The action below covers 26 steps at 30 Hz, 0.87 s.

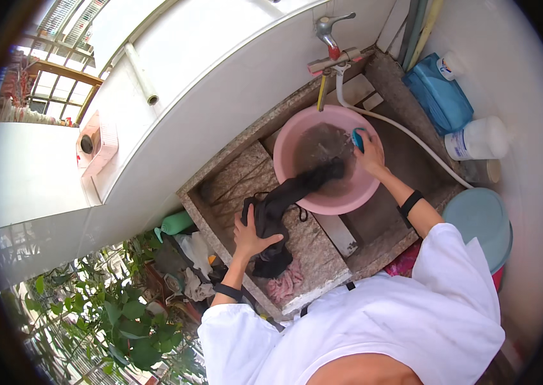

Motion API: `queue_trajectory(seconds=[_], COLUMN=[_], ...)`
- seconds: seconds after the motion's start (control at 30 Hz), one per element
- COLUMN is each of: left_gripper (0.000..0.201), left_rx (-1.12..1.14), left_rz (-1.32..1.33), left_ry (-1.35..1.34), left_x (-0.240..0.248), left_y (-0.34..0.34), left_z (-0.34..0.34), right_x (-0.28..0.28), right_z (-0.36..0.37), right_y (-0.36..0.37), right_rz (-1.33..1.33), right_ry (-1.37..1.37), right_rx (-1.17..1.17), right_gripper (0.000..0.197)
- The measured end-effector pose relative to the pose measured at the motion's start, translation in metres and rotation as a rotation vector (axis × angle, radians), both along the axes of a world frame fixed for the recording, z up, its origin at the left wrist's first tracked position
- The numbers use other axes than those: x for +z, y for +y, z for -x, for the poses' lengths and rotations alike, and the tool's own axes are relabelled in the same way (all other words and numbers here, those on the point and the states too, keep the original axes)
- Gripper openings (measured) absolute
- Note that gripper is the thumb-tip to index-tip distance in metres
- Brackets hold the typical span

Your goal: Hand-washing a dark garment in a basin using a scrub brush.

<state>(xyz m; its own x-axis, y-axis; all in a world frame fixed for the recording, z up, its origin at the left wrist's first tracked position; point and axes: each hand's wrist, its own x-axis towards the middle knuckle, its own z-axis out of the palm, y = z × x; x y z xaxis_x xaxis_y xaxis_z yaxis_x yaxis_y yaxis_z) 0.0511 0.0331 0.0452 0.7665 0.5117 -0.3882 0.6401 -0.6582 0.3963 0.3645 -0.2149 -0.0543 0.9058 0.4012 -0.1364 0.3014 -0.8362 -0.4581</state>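
Note:
My left hand (253, 236) rests on a black garment (274, 215), its fingers spread and the thumb pointing right. The garment lies bunched on a ridged stone washboard slab (316, 253), and its far end trails over the rim into a pink basin (287, 138). Murky water (313, 144) fills part of the basin. At the basin's right side, my right hand (371, 156) is closed around a teal scrubbing brush (357, 138), just above the water; its bristles cannot be made out. A crumpled pink cloth (286, 280) sits beside the garment's near end.
A tap (330, 38) with a white hose (412, 131) stands behind the basin. Along the right wall are a blue bag (438, 96), a white bottle (480, 138) and a round blue-green lid (476, 221). A green bottle (176, 222) and plants (133, 321) are at left.

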Motion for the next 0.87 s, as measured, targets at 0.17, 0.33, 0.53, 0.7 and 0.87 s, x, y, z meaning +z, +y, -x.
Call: queue_trajectory(seconds=[0.17,0.33,0.53,0.7,0.87], left_gripper=[0.087,0.052,0.046,0.047,0.073], left_rx=[0.018,0.252,0.019,0.477,0.739], left_rz=[-0.068,0.364,0.822,1.134,0.667], left_ry=[0.189,-0.333,-0.483,-0.377,-0.364], left_x=[-0.036,-0.022,0.065,0.018,-0.143], left_y=[0.005,0.013,-0.042,-0.057,-0.049], left_z=[0.008,-0.029,-0.127,-0.175,-0.175], right_x=[0.004,-0.048,0.027,0.022,-0.049], right_z=[0.031,0.081,0.067,0.035,0.027], right_y=[-0.069,-0.134,-0.080,-0.010,0.009], right_rz=[-0.260,0.047,-0.458,-0.630,-0.351], right_ry=[-0.080,0.267,-0.165,0.464,0.306], right_rx=[-0.548,-0.674,-0.018,-0.045,-0.200], right_gripper=[0.052,0.059,0.058,0.039,0.033])
